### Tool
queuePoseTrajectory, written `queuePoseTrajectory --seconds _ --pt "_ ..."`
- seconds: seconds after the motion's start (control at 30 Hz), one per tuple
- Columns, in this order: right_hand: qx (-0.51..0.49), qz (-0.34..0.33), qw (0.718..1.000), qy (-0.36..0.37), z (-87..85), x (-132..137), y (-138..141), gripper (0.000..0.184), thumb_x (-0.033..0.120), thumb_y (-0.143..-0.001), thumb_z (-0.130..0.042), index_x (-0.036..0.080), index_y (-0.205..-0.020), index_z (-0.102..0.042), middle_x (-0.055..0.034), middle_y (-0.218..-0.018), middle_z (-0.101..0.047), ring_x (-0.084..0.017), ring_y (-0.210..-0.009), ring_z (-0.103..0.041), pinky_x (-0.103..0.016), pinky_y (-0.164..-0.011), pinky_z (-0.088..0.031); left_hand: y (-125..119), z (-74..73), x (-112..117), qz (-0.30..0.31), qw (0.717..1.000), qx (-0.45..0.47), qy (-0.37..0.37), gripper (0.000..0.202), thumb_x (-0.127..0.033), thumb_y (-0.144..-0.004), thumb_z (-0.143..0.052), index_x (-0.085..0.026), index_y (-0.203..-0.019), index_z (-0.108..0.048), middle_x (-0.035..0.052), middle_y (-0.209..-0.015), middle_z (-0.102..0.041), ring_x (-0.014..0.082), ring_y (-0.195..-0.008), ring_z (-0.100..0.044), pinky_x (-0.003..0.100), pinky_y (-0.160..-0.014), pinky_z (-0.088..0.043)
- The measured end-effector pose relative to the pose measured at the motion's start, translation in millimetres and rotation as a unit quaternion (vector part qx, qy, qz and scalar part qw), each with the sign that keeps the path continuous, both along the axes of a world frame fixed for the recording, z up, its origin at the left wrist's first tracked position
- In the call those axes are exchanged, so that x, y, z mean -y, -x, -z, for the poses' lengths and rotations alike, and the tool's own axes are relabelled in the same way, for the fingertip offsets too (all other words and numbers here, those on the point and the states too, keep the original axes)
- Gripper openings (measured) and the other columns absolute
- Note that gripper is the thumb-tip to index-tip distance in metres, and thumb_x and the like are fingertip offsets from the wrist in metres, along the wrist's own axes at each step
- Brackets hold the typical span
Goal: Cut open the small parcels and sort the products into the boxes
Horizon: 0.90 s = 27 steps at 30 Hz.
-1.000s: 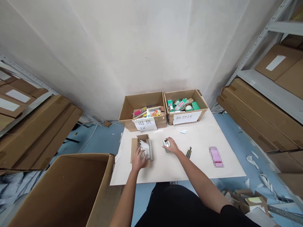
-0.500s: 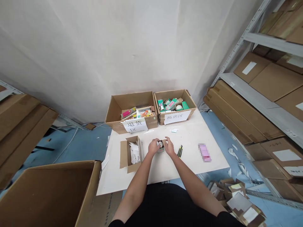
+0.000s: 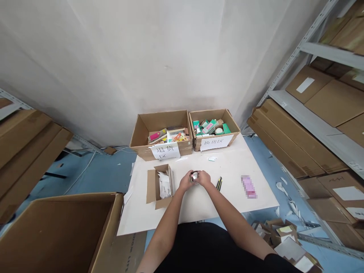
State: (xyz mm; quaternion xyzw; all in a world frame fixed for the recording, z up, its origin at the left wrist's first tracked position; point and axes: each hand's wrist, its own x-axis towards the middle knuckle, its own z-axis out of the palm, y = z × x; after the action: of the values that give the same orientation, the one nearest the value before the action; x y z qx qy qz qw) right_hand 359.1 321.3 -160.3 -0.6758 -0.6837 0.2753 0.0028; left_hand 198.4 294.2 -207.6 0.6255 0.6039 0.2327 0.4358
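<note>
Between my two hands is a small open box [image 3: 195,176] with a round white item inside, over the middle of the white table [image 3: 196,208]. My left hand [image 3: 186,181] is closed on its left side. On the right side, my right hand [image 3: 204,178] grips the same box. Part of the box is hidden by my fingers. A black and yellow utility knife [image 3: 219,184] lies just right of my right hand. To the left stands an open small carton [image 3: 151,185] holding white paper packets [image 3: 165,185].
Two labelled cardboard boxes stand at the table's back: the left one [image 3: 142,151] holds mixed packages, the right one [image 3: 236,134] green-and-white boxes. A blurred pink item [image 3: 249,186] lies at right. A large open carton [image 3: 115,212] stands front left; shelves [image 3: 309,106] rise at right.
My right hand, raised with fingers apart at the box's edge, has closed round its right side. The view has shifted slightly, so the table and boxes appear farther right.
</note>
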Motion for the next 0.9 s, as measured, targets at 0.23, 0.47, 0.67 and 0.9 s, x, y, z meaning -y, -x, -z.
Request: queuePoseTrajectory --seconds 0.23,0.47,0.67,0.9 --pt "-0.019 -0.012 0.999 -0.036 -11.9 -8 5 0.041 0.034 -0.061 -0.088 0.017 -0.094 -0.071 -0.0226 -0.155 -0.047 -0.037 -0.131 -0.057 -0.040 -0.091 -0.056 -1 -1.1 -6 -0.016 1.000 -0.009 0.000 0.085 -0.018 -0.062 -0.085 -0.028 -0.142 -0.060 0.0062 -0.141 -0.068 0.0282 -0.128 -0.065 0.040 -0.110 -0.049" --pt "-0.348 0.047 0.927 -0.134 -116.4 -41 -26 0.053 0.039 -0.066 -0.078 0.021 -0.113 -0.063 -0.0041 -0.109 -0.071 -0.024 -0.095 -0.067 -0.038 -0.082 -0.057 -3 -7.3 -3 -0.031 0.999 -0.040 0.008 0.084 -0.020 -0.067 -0.084 -0.026 -0.145 -0.056 0.0077 -0.138 -0.070 0.0303 -0.125 -0.066 0.039 -0.102 -0.051" --pt "-0.479 -0.057 0.845 -0.232 -252.0 -73 -52 0.056 0.039 -0.073 -0.082 0.019 -0.123 -0.066 -0.0063 -0.114 -0.071 -0.022 -0.098 -0.067 -0.036 -0.088 -0.056 -3 -34.5 -6 0.008 0.991 -0.130 0.021 0.106 -0.025 -0.060 -0.089 -0.022 -0.156 -0.045 0.0167 -0.157 -0.054 0.0369 -0.145 -0.049 0.044 -0.115 -0.042" --pt "-0.511 -0.040 0.826 -0.234 -276.1 -65 -60 0.081 0.040 -0.070 -0.089 0.024 -0.143 -0.056 -0.0086 -0.124 -0.066 -0.021 -0.106 -0.068 -0.037 -0.091 -0.058 6 -139.2 -9 -0.097 0.979 0.062 -0.169 0.101 -0.048 -0.083 -0.079 -0.030 -0.167 -0.024 0.0137 -0.165 -0.042 0.0302 -0.148 -0.046 0.045 -0.116 -0.045"
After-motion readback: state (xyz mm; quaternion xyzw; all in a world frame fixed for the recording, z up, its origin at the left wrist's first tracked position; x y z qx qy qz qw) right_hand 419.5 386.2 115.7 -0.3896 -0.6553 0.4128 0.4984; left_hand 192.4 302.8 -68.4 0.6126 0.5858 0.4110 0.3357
